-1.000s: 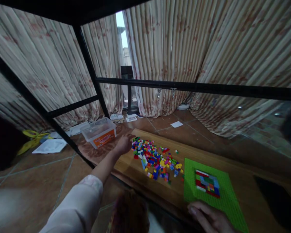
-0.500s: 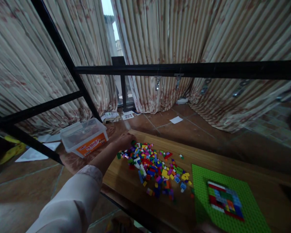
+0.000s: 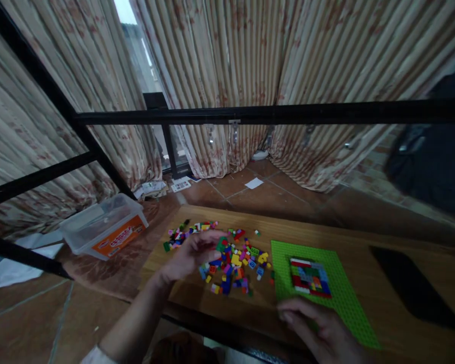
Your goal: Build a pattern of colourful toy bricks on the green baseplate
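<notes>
From my feed, the left hand [image 3: 191, 253] reaches out over the near left side of a loose pile of small toy bricks [image 3: 233, 257] in many colours, spread on the wooden surface [image 3: 364, 240]. Its fingers are curled and blurred, and I cannot tell whether they pinch a brick or only touch the pile. The right hand [image 3: 318, 328] lies loose and flat, fingers spread, on the near left corner of a green studded baseplate [image 3: 349, 306] just to the right of the bricks, gripping nothing. A flat patch of red, white, blue and green bricks [image 3: 309, 276] is pressed onto the middle of that plate. A dark flat rectangle [image 3: 413, 288] lies on the surface further right. On the floor to the left stands a clear plastic tub [image 3: 98, 225] with an orange label [image 3: 117, 236]. The label's white lettering is too blurred for me to read. A scrap of white paper [image 3: 254, 183] lies by the striped curtains [image 3: 250, 55].
</notes>
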Action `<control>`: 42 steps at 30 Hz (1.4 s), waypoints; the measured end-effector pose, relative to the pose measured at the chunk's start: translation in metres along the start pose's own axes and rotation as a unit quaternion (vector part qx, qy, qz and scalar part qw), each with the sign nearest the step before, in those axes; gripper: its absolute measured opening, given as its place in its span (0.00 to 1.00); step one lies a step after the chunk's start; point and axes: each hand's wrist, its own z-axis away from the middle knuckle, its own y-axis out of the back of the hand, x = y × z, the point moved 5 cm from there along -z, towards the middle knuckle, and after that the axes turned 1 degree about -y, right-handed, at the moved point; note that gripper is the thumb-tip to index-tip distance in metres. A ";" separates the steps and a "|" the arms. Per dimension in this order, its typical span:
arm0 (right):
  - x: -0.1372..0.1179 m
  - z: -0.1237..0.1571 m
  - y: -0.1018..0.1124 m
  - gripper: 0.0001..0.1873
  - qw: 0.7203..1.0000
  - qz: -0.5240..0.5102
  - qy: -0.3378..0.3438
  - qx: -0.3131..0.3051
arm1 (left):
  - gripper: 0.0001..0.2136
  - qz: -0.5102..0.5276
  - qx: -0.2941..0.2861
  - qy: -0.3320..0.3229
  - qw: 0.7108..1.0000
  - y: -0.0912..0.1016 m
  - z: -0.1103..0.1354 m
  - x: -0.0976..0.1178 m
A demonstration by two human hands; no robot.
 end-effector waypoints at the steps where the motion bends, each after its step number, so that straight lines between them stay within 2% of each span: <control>1: -0.007 -0.001 0.006 0.15 1.000 -0.002 0.007 0.015 | 0.19 0.028 -0.008 0.005 1.000 -0.022 0.001 0.002; 4: -0.028 -0.007 0.026 0.15 0.996 -0.023 0.045 0.069 | 0.19 0.080 -0.061 0.027 0.995 -0.080 -0.003 0.005; 7: -0.036 -0.009 0.046 0.13 0.985 -0.054 0.089 0.138 | 0.18 0.104 -0.122 0.036 0.986 -0.123 -0.012 0.008; 11: -0.025 -0.007 0.053 0.11 0.982 -0.077 0.121 0.123 | 0.12 0.107 -0.170 0.059 0.978 -0.156 -0.021 0.006; 13: -0.014 -0.006 0.052 0.10 0.981 -0.090 0.118 0.124 | 0.12 0.155 -0.142 0.104 0.972 -0.163 -0.022 -0.004; 17: 0.000 -0.005 0.044 0.10 0.975 -0.103 0.091 0.174 | 0.12 0.281 -0.030 0.190 0.940 -0.167 -0.019 -0.033; 19: 0.002 -0.005 0.038 0.11 0.973 -0.093 0.078 0.196 | 0.12 0.299 -0.014 0.202 0.932 -0.169 -0.018 -0.042; 22: 0.008 -0.007 0.030 0.13 0.969 -0.117 0.043 0.211 | 0.12 0.299 -0.023 0.209 0.931 -0.166 -0.020 -0.047; 24: 0.017 -0.010 0.025 0.14 0.964 -0.155 0.003 0.215 | 0.12 0.284 -0.010 0.208 0.936 -0.155 -0.025 -0.047; 26: 0.024 -0.013 0.018 0.14 0.965 -0.160 -0.024 0.206 | 0.11 0.262 0.034 0.201 0.943 -0.137 -0.031 -0.047; 29: 0.027 -0.018 0.004 0.09 0.983 -0.070 -0.018 0.168 | 0.08 0.239 0.131 0.177 0.946 -0.109 -0.036 -0.047; 32: 0.025 -0.023 -0.010 0.10 0.990 0.053 0.004 0.132 | 0.06 0.238 0.194 0.158 0.939 -0.095 -0.036 -0.046; 36: 0.026 -0.034 -0.021 0.06 0.983 0.152 0.004 0.105 | 0.08 0.253 0.204 0.146 0.934 -0.097 -0.036 -0.044; 42: 0.031 -0.044 -0.025 0.06 0.970 0.210 0.043 0.111 | 0.08 0.250 0.193 0.150 0.937 -0.101 -0.039 -0.043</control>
